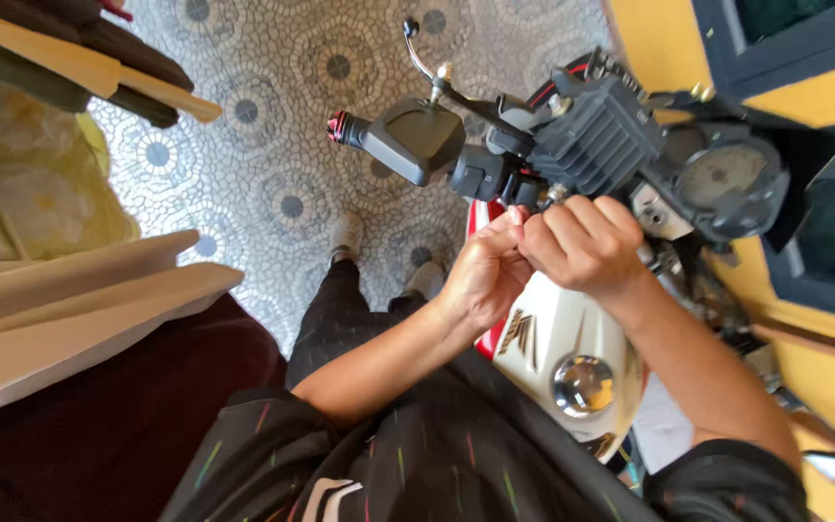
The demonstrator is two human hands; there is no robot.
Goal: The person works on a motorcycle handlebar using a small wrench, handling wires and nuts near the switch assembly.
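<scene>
Above the white fuel tank (553,329) with its chrome cap (583,385): black handlebar (480,169), red-tipped grip, bent lever. Left hand (483,275) and right hand (584,244) touch just below the bar, fingers curled narrow around something too small to identify. Round gauge (724,179) right of the hands; yellow wall (659,39) behind.

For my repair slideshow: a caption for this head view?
Both hands, left and right, meet below a motorcycle's handlebar.
</scene>
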